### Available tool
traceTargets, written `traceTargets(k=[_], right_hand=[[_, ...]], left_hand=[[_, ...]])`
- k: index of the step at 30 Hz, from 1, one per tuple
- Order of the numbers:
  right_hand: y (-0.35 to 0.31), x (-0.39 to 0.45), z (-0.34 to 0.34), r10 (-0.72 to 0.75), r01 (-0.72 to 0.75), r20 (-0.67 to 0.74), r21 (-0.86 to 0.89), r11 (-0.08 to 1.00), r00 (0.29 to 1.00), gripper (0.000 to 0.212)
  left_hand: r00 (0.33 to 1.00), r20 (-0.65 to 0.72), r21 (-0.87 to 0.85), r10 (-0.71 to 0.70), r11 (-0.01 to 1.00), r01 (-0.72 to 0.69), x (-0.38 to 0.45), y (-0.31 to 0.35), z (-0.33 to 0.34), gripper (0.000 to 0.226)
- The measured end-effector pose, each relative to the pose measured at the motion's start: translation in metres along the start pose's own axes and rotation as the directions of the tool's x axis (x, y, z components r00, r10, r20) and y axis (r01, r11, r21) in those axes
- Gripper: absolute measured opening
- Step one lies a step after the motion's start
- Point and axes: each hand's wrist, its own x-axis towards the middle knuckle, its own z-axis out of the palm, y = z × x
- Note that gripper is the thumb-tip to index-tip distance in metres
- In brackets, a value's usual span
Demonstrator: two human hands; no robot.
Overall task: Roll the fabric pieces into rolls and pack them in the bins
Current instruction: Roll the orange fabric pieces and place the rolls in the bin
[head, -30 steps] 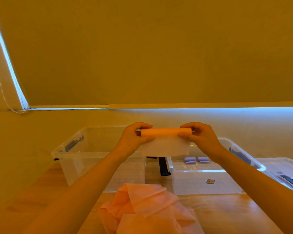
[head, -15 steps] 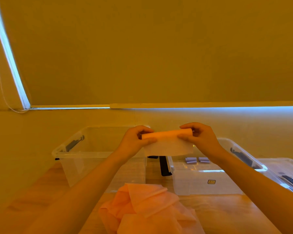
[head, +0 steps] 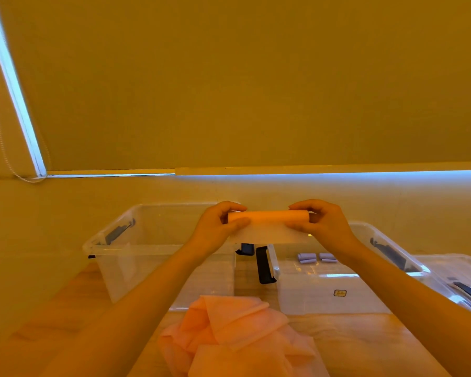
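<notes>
Above the bins (head: pixel 136 247), my left hand (head: pixel 215 229) and right hand (head: pixel 324 227) pinch the fabric roll's (head: pixel 268 216) ends, fingers curled, keeping it level. Its loose tail hangs free (not yet wound).

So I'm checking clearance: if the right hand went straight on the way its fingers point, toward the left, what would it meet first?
Likely the left hand, gripping the other end of the orange fabric roll that the right hand holds; depth looks matched.

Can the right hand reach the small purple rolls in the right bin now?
Probably not yet: the right hand and left hand both grip the half-rolled orange cloth. The purple rolls lie uncovered in the open bin below, so the way looks free.
</notes>
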Motion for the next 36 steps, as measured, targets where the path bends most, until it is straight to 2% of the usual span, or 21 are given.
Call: traceTargets(k=[4,9,14,17,23,30,36], right_hand=[[-0.0009,-0.0009,0.0004,0.018,-0.018,-0.005,0.028,0.999,1.0,0.023],[-0.0004,-0.0006,0.0018,0.034,-0.033,-0.025,0.016,0.999,0.999,0.021],[-0.0007,-0.0017,0.0013,0.01,-0.01,0.002,0.003,1.0,1.0,0.033],[-0.003,-0.0004,0.0022,0.0,0.0,-0.024,0.0,1.0,1.0,0.033],[-0.0014,0.0014,0.0049,0.014,-0.014,-0.028,-0.002,1.0,1.0,0.031],[0.0014,0.0022,0.0045,-0.044,0.041,-0.036,-0.062,0.997,0.998,0.038],[0.0012,0.0019,0.0067,-0.041,0.039,-0.032,-0.077,0.996,0.999,0.034]], left_hand=[[1.0,-0.008,0.023,-0.023,0.999,0.023,-0.0019,0.0017,0.0014,0.015],[0.999,0.027,0.015,-0.022,1.0,0.022,-0.0044,0.001,0.0019,0.031],[1.0,-0.004,0.035,-0.028,0.999,0.029,-0.0043,0.0017,0.0021,0.019],[0.999,-0.007,0.058,-0.033,0.998,0.034,-0.0059,0.0022,0.0035,0.014],[1.0,0.01,0.121,-0.003,0.993,0.002,-0.0045,-0.0003,0.0013,0.031],[0.999,0.027,0.119,-0.022,0.993,0.018,-0.0075,0.0,0.0005,0.016],[1.0,0.014,0.13,-0.007,0.991,0.005,-0.0064,-0.0031,-0.0002,0.031]])
